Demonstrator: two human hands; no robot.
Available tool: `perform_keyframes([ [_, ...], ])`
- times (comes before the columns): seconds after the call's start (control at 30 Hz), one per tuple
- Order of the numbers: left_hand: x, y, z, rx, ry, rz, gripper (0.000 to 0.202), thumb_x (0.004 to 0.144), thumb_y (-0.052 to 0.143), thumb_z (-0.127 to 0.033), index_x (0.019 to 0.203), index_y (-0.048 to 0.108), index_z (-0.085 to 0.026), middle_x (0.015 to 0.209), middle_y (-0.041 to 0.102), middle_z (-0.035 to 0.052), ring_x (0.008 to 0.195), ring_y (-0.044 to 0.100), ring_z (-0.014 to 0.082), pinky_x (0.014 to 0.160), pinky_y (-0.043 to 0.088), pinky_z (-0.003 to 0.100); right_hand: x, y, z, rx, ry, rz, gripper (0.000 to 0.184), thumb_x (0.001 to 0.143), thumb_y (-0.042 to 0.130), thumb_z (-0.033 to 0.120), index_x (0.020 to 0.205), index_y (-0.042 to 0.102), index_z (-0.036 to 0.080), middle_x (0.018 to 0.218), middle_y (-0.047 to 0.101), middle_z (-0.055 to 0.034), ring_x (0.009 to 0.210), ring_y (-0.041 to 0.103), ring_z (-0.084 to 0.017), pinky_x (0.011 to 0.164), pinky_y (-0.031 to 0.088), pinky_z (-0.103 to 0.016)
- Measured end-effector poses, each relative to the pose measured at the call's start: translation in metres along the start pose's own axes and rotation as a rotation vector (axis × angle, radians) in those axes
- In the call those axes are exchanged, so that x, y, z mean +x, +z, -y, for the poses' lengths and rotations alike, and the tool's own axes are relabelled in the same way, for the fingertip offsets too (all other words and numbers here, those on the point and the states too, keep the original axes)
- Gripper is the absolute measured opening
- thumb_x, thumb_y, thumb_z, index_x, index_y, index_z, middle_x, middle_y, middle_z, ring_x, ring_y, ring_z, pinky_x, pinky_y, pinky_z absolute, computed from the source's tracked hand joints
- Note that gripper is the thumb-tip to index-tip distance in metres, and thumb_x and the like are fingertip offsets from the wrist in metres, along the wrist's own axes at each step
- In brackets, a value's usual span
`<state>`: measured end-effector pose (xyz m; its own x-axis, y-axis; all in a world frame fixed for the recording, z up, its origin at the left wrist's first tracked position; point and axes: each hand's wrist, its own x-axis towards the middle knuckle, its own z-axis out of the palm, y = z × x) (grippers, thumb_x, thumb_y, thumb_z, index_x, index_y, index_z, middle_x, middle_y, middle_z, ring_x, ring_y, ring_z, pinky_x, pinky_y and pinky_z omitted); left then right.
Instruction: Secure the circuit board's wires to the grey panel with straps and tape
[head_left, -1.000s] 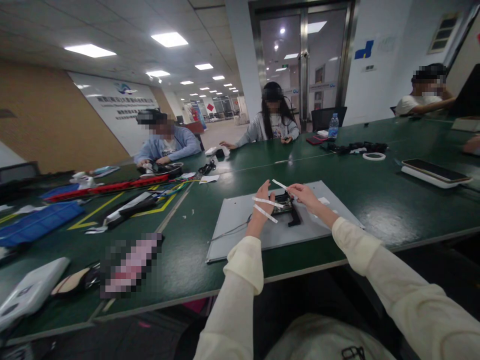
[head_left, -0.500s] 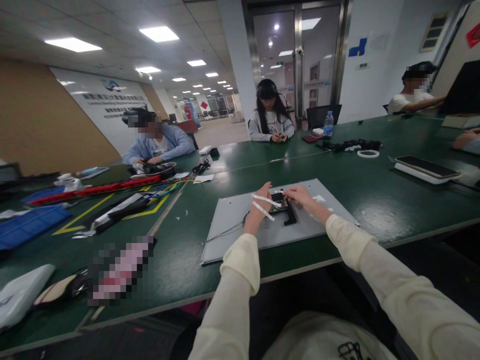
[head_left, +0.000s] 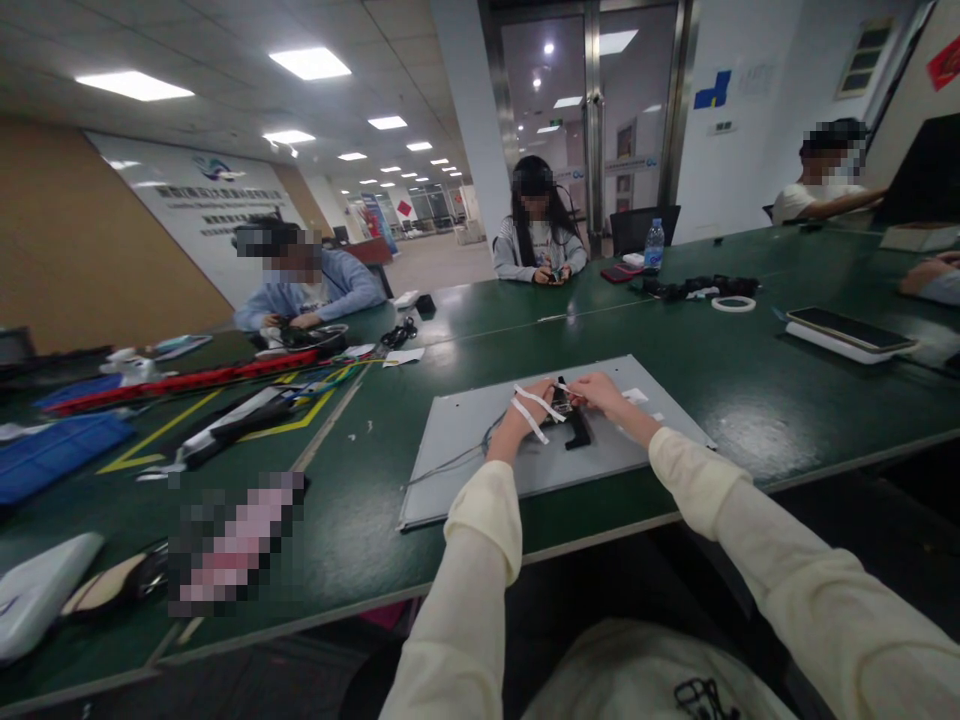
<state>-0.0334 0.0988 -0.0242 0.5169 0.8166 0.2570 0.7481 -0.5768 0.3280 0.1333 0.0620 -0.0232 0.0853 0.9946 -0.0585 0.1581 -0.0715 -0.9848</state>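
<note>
Two white tape strips (head_left: 531, 418) are stuck across the back of my left hand (head_left: 529, 404). Its fingers curl together over a black bracket-like part (head_left: 578, 430) with what looks like a small circuit board. My right hand (head_left: 594, 391) pinches at the far end of that part, close to the left fingertips. A small white strip, apparently tape, shows between the two hands. What the left fingers grip is hidden. Under everything lies a light grey panel (head_left: 457, 450), and thin grey wires (head_left: 457, 462) run left from the part across it.
Small white pieces (head_left: 635, 396) lie on the panel's right side. A phone on a white box (head_left: 847, 335) and a tape roll (head_left: 733, 304) sit right. Leftward are a blue tray (head_left: 64, 455) and a cable bundle (head_left: 240, 415). Several people sit around the green table (head_left: 360, 520).
My left fingers, stretched up before, have curled down toward the right fingertips. My right hand has stayed in nearly the same place. The view has shifted slightly.
</note>
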Motion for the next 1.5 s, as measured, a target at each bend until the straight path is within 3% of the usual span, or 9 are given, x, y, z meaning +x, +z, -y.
perform_keyframes([
  [0.2,0.001,0.001,0.001,0.118,0.084,0.010,0.036,0.094,0.031,-0.026,0.110,0.062,-0.016,0.119,0.065,0.0118,0.115,0.059,0.0201,0.101,0.041,0.030,-0.002,-0.004,-0.003,-0.026,0.001,0.008,0.014,0.078,0.062,0.019,0.068,0.065,0.010,0.064,0.066,-0.0062,0.053,0.056,-0.009,0.042,0.029,-0.015],
  [0.43,0.004,0.002,0.002,0.221,0.077,0.022,0.036,0.095,0.033,-0.026,0.115,0.060,-0.014,0.123,0.063,0.0112,0.115,0.058,0.0199,0.104,0.037,0.032,-0.004,-0.007,-0.007,-0.078,-0.004,0.010,0.019,0.082,0.055,0.019,0.095,0.067,0.010,0.070,0.067,-0.0053,0.055,0.057,-0.009,0.045,0.035,-0.016],
  [0.57,0.005,0.004,0.003,0.250,0.086,0.011,0.035,0.095,0.035,-0.024,0.117,0.060,-0.013,0.120,0.065,0.0120,0.111,0.060,0.0191,0.104,0.038,0.033,-0.009,-0.011,-0.006,-0.377,-0.129,-0.026,0.043,0.084,0.051,0.013,0.127,0.051,0.011,0.072,0.067,-0.0046,0.062,0.061,-0.013,0.056,0.042,-0.020],
  [0.7,0.005,0.004,0.005,0.300,0.114,0.022,0.038,0.096,0.032,-0.024,0.120,0.059,-0.011,0.120,0.065,0.0136,0.111,0.060,0.0200,0.104,0.039,0.036,-0.018,-0.011,-0.002,-0.783,-0.296,-0.071,0.042,0.088,0.048,0.018,0.130,0.046,0.013,0.089,0.068,-0.0111,0.084,0.064,-0.022,0.071,0.044,-0.027],
  [0.83,0.005,0.005,0.006,0.320,0.134,0.034,0.036,0.096,0.034,-0.023,0.118,0.060,-0.012,0.126,0.061,0.0128,0.114,0.059,0.0197,0.104,0.039,0.034,-0.024,-0.008,0.001,-1.032,-0.280,-0.067,0.042,0.092,0.046,0.023,0.132,0.042,0.015,0.096,0.067,-0.0135,0.090,0.065,-0.026,0.073,0.045,-0.031],
  [1.0,0.005,0.004,0.004,0.358,0.117,0.043,0.039,0.097,0.032,-0.024,0.124,0.056,-0.011,0.126,0.061,0.0124,0.115,0.057,0.0193,0.104,0.037,0.031,-0.029,-0.004,0.006,-1.173,-0.278,-0.048,0.040,0.093,0.041,0.024,0.132,0.039,0.016,0.098,0.067,-0.0134,0.091,0.065,-0.027,0.075,0.046,-0.033],
  [1.17,0.004,0.001,0.001,0.348,0.093,0.043,0.039,0.096,0.032,-0.023,0.125,0.056,-0.011,0.125,0.062,0.0127,0.114,0.058,0.0199,0.104,0.039,0.032,-0.037,-0.006,0.012,-1.213,-0.226,-0.048,0.041,0.094,0.040,0.028,0.133,0.039,0.014,0.099,0.066,-0.0150,0.093,0.064,-0.028,0.078,0.046,-0.035],
  [1.3,0.001,0.001,-0.001,0.290,0.061,0.023,0.039,0.097,0.034,-0.026,0.125,0.056,-0.011,0.126,0.061,0.0139,0.115,0.058,0.0207,0.104,0.040,0.034,-0.040,-0.014,0.013,-1.162,-0.243,-0.078,0.045,0.092,0.041,0.020,0.136,0.039,0.014,0.097,0.067,-0.0161,0.089,0.064,-0.027,0.077,0.045,-0.034],
  [1.5,-0.005,-0.006,-0.005,-0.009,-0.034,-0.157,0.045,0.096,0.034,-0.030,0.136,0.043,-0.012,0.131,0.058,0.0130,0.119,0.056,0.0190,0.104,0.040,0.031,-0.035,-0.013,0.018,-0.634,-0.477,-0.105,0.034,0.088,0.049,0.024,0.120,0.057,0.019,0.083,0.067,-0.0049,0.077,0.061,-0.017,0.077,0.043,-0.027],
])
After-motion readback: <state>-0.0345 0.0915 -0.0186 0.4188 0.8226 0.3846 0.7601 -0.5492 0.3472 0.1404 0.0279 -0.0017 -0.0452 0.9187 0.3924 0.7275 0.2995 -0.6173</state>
